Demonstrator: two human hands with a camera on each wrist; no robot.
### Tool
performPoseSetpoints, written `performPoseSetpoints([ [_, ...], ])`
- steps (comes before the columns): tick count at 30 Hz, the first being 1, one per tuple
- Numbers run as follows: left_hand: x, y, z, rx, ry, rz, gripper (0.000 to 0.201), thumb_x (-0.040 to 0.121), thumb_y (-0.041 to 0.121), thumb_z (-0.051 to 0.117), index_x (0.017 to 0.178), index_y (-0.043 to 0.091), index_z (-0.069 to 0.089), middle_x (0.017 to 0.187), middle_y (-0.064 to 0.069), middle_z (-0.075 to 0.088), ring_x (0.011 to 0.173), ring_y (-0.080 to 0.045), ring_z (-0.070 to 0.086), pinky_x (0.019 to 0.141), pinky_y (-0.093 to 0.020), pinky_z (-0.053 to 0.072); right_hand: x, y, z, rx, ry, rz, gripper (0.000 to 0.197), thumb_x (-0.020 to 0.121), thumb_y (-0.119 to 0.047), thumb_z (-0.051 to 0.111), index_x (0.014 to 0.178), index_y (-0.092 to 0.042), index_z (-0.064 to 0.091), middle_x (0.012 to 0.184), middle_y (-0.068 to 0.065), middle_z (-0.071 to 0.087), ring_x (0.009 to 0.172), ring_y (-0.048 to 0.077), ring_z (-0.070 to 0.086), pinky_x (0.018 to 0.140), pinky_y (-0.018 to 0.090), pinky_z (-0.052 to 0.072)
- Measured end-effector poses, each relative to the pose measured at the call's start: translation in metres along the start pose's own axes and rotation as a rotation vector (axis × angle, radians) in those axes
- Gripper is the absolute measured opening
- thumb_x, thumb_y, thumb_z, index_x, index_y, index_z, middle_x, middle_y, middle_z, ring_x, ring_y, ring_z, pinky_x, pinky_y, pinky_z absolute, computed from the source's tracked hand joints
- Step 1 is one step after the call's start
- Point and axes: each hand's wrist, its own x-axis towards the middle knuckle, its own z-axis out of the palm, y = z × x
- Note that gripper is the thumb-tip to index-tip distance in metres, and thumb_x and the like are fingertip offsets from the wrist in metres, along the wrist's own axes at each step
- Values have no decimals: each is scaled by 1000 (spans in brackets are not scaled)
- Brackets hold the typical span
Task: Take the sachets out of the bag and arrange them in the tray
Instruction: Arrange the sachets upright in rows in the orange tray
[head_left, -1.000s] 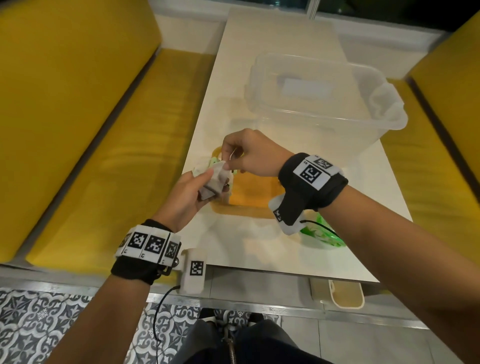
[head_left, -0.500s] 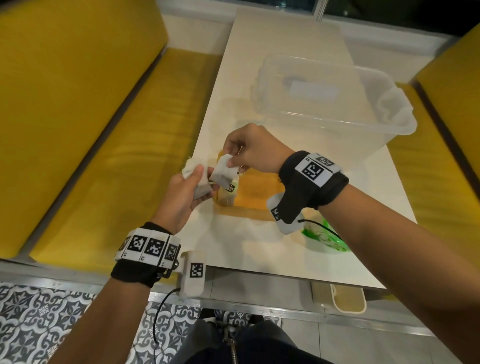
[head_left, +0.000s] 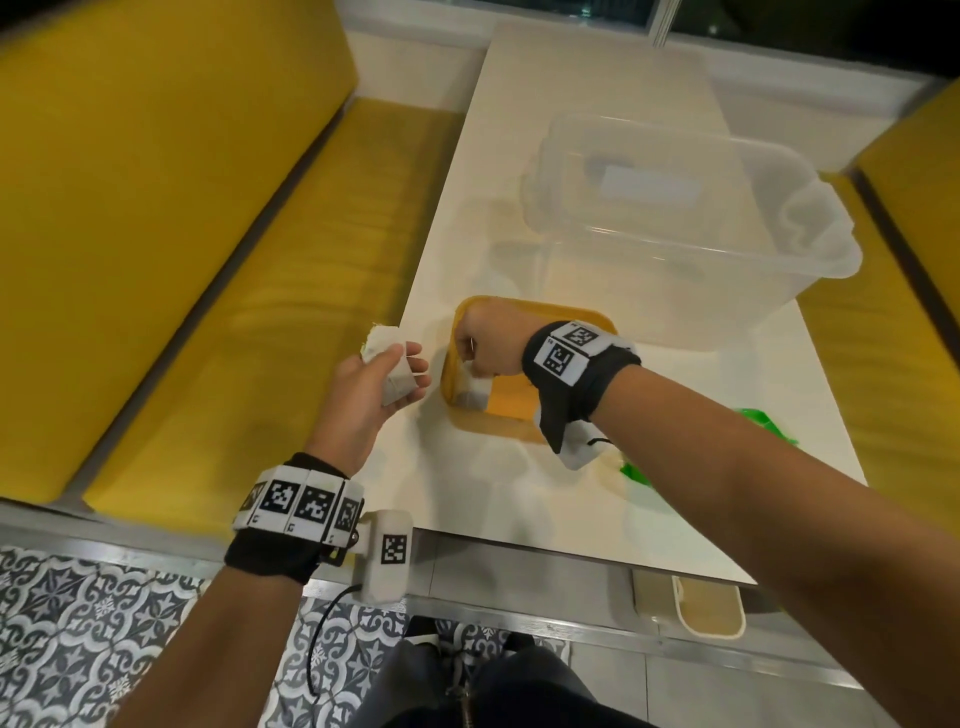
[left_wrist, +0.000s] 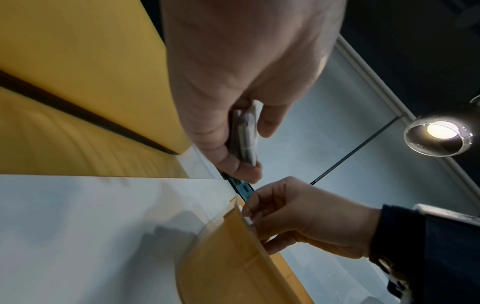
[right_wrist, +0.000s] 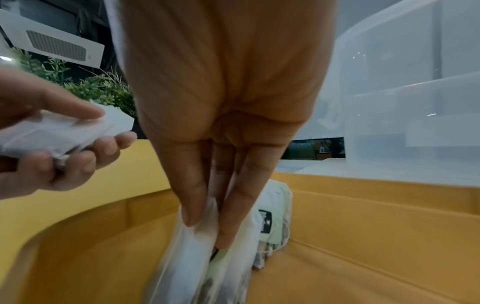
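Observation:
A yellow tray (head_left: 519, 431) (right_wrist: 363, 216) (left_wrist: 228, 257) sits on the white table (head_left: 519, 493). My right hand (head_left: 480, 345) (right_wrist: 207, 226) reaches down into the tray's left end and pinches a white sachet (head_left: 475, 395) (right_wrist: 192, 253) between thumb and fingers. More white sachets (right_wrist: 270, 222) stand upright in the tray just behind it. To the left of the tray, over the table edge, my left hand (head_left: 387, 374) (left_wrist: 244, 148) holds a small stack of sachets (head_left: 397, 382) (right_wrist: 52, 133) (left_wrist: 244, 135). A green bag (head_left: 769, 431) lies to the right of the tray, partly hidden by my right arm.
A large clear plastic tub (head_left: 691, 228) (right_wrist: 415, 92) stands on the table behind the tray. Yellow bench seats flank the table on the left (head_left: 182, 260) and right (head_left: 909, 260). A small cream bin (head_left: 706, 608) sits on the floor below the table's near edge.
My right hand took a sachet from the left hand's stack and lowered it into the tray's left end. The left hand drew back to the left with the rest.

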Motion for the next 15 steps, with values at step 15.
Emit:
performPoseSetpoints([
  [15,6,-6,0,6,-66,-46,23,101,5,36,106,10,58,97,-13,67,92,-24,66,80,-30,58,4,8,-5,155,98,40,7,83,-14,63,81,-12,69,84,5,66,78,24,62,67,28,50],
])
